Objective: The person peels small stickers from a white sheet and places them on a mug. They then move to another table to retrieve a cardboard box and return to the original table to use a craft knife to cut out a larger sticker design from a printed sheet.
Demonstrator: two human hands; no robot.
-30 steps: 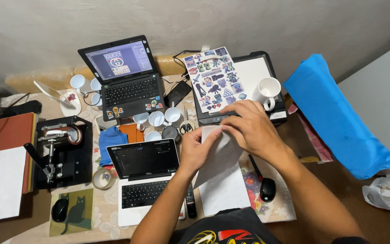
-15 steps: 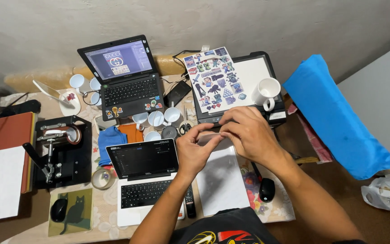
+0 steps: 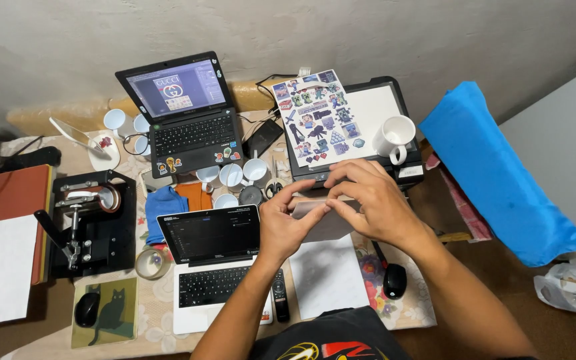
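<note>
My left hand (image 3: 287, 223) and my right hand (image 3: 367, 201) both pinch a small sheet of pale paper (image 3: 321, 223), held up over the desk between them. The paper hangs just in front of a black printer (image 3: 395, 170). A printed sheet of colourful stickers (image 3: 315, 117) and a white mug (image 3: 395, 137) rest on the printer's top. Below my hands another white sheet (image 3: 327, 277) lies flat on the tablecloth, next to a white laptop (image 3: 215, 267) with a dark screen.
A black laptop (image 3: 185, 113) stands open at the back, several white mugs (image 3: 231, 177) in front of it. A black mug press (image 3: 88, 220) sits at left, beside a red folder with paper (image 3: 1, 260). Two mice (image 3: 395, 280) (image 3: 87, 310), a remote (image 3: 280, 303) and a blue cloth (image 3: 501, 173) surround the desk.
The large sheet my hands pressed down a second ago now lies flat below them. Both hands have lifted and drawn together, pinching a smaller piece of paper.
</note>
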